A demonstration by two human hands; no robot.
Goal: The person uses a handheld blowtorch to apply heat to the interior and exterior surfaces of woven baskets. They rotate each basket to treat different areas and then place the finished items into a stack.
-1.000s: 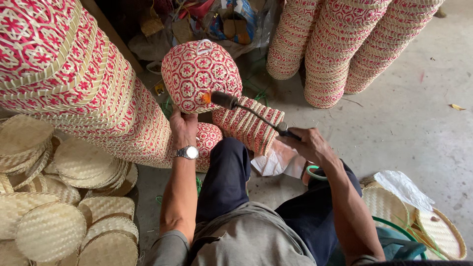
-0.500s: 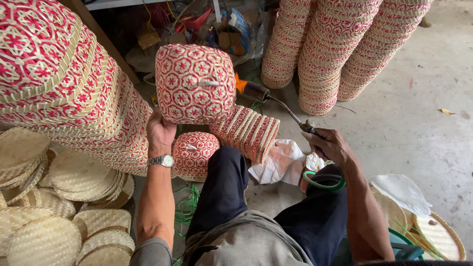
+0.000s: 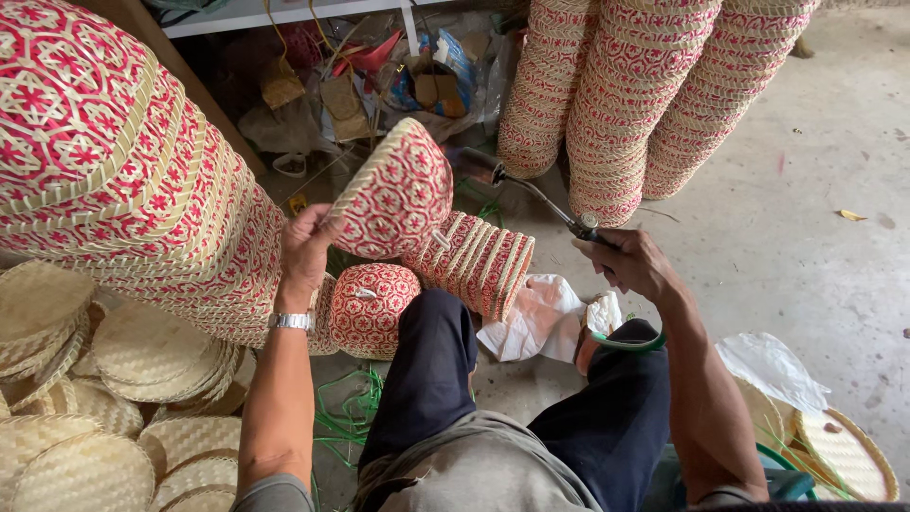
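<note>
My left hand (image 3: 305,248) grips the rim of a red-and-cream woven basket (image 3: 398,192) and holds it tilted in the air, its patterned bottom facing right. My right hand (image 3: 627,264) is shut on the handle of a thin metal torch wand (image 3: 531,192) whose nozzle points toward the basket, a short gap away. A row of nested woven baskets (image 3: 474,261) lies on its side just below the held one. Another red woven basket (image 3: 373,308) rests by my left knee.
A long stack of red woven baskets (image 3: 123,199) lies at the left. More stacks (image 3: 626,104) stand at the back right. Plain cream woven lids (image 3: 114,379) pile up at lower left. Clutter fills the back, and white plastic bags (image 3: 536,318) lie on the concrete floor.
My left hand has turned and tipped the basket so its bottom faces right. The torch wand has pulled back to the right, away from the basket. The view has shifted.
</note>
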